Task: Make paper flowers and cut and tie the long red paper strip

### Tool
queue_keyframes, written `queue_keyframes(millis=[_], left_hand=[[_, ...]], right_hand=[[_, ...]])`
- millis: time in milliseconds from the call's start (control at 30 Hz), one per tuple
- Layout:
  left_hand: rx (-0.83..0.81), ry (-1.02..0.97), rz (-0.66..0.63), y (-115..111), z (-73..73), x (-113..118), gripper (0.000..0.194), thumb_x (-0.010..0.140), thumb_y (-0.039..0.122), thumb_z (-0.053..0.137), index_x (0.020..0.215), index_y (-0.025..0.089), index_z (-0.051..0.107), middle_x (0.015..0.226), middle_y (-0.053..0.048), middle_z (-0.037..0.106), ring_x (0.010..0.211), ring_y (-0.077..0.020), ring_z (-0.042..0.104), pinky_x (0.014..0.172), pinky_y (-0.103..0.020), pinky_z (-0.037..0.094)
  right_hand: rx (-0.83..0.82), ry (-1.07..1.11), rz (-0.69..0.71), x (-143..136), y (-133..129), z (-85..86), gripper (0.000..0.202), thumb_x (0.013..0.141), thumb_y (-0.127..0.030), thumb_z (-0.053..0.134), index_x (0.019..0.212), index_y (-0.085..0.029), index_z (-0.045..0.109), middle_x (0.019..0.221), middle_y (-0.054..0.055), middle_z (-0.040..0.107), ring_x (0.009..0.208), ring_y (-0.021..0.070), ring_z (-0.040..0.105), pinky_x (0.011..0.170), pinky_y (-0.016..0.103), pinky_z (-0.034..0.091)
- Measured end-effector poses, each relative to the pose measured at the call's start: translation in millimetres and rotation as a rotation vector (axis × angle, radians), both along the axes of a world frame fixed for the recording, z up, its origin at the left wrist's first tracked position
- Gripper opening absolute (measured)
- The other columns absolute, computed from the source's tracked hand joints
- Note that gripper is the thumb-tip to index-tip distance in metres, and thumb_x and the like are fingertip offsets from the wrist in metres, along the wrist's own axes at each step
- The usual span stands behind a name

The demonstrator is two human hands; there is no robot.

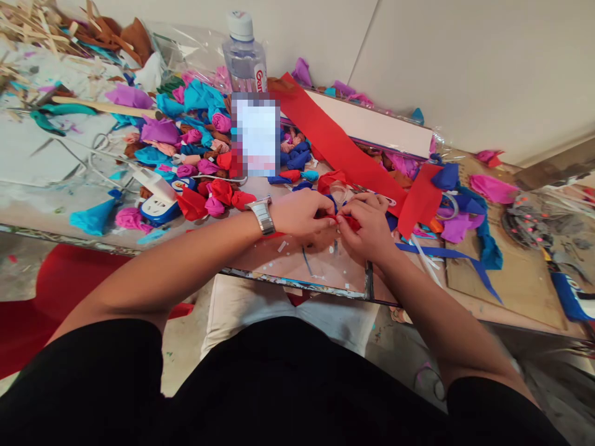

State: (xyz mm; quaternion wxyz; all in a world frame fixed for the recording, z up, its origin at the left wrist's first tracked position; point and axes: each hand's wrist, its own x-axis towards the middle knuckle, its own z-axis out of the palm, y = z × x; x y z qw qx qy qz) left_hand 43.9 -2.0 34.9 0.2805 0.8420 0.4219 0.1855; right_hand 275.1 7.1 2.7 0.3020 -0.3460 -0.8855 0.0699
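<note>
Both hands meet over the front of the table, pinching a small piece of red crepe paper (353, 223) between their fingertips. My left hand (301, 212), with a silver watch on its wrist, has its fingers curled in and closed. From the other side, my right hand (369, 228) closes on the same red piece. The fingers cover much of the paper, so its full shape is hidden. Just beyond the hands lie a long red paper strip (344, 139) and a shorter red strip (421, 198). Many twisted paper bits are heaped to the left, with red ones (223, 191) nearest.
A bottle (244, 59) stands at the back, behind a blurred-out phone-like rectangle (255, 136). Pliers (62, 114), a power strip (162, 204) with a white plug and cables lie left. To the right are a blue strip (478, 272), a tape roll (449, 206) and cardboard (511, 285).
</note>
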Motion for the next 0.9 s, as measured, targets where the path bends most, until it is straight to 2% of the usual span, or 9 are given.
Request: queue_keyframes(millis=[133,267,400,533,733,833,900], left_hand=[[-0.192,-0.025,-0.08,4,2.3,-4,0.02,0.099,0.03,0.059,0.088,0.017,0.07,0.08,-0.001,0.079,0.069,-0.013,0.07,0.065,-0.024,0.044],[-0.27,-0.015,-0.104,8,1.5,-7,0.01,0.09,0.015,0.058,0.088,0.018,0.067,0.087,0.0,0.082,0.078,-0.0144,0.077,0.068,-0.022,0.05],[-0.348,-0.034,-0.117,9,3.3,-8,0.022,0.086,0.008,0.05,0.092,0.017,0.069,0.094,-0.001,0.084,0.087,-0.0152,0.079,0.075,-0.021,0.055],[-0.448,-0.066,-0.098,8,5.9,-8,0.028,0.088,0.005,0.043,0.096,0.016,0.068,0.089,-0.003,0.083,0.081,-0.0157,0.08,0.072,-0.021,0.057],[-0.376,-0.026,-0.078,11,3.8,-10,0.023,0.089,0.008,0.048,0.091,0.015,0.07,0.085,-0.002,0.082,0.075,-0.0143,0.078,0.067,-0.02,0.054],[-0.315,-0.051,-0.09,11,1.1,-8,0.014,0.094,0.019,0.057,0.091,0.016,0.071,0.086,-0.002,0.082,0.076,-0.0147,0.078,0.068,-0.021,0.054],[-0.294,-0.086,-0.107,10,-0.9,-7,0.018,0.099,0.026,0.058,0.089,0.017,0.07,0.084,-0.002,0.082,0.075,-0.0141,0.077,0.068,-0.021,0.054]], right_hand=[[0.005,0.019,0.004,1,2,-0.8,0.01,0.101,-0.028,0.063,0.093,-0.025,0.067,0.095,0.005,0.078,0.111,0.0306,0.066,0.103,0.053,0.038],[-0.005,0.027,-0.018,1,1,-0.6,0.011,0.102,-0.03,0.062,0.093,-0.025,0.067,0.095,0.005,0.078,0.112,0.0307,0.066,0.104,0.054,0.037],[-0.009,0.045,-0.06,0,1,0.2,0.012,0.1,-0.031,0.062,0.091,-0.025,0.067,0.095,0.005,0.079,0.11,0.031,0.066,0.105,0.054,0.036],[-0.011,0.069,-0.09,1,1,0.5,0.013,0.099,-0.03,0.062,0.088,-0.025,0.067,0.092,0.006,0.078,0.108,0.0313,0.066,0.104,0.055,0.037],[-0.025,0.061,-0.085,1,3,-0.9,0.014,0.098,-0.032,0.063,0.088,-0.025,0.068,0.091,0.006,0.078,0.105,0.0307,0.066,0.105,0.054,0.038],[-0.035,0.048,-0.052,1,3,-0.7,0.015,0.099,-0.033,0.062,0.089,-0.025,0.069,0.092,0.006,0.078,0.104,0.0297,0.067,0.103,0.052,0.039],[-0.038,0.025,-0.038,0,2,-0.5,0.015,0.1,-0.033,0.061,0.089,-0.026,0.069,0.092,0.005,0.079,0.105,0.0293,0.067,0.104,0.051,0.039]])
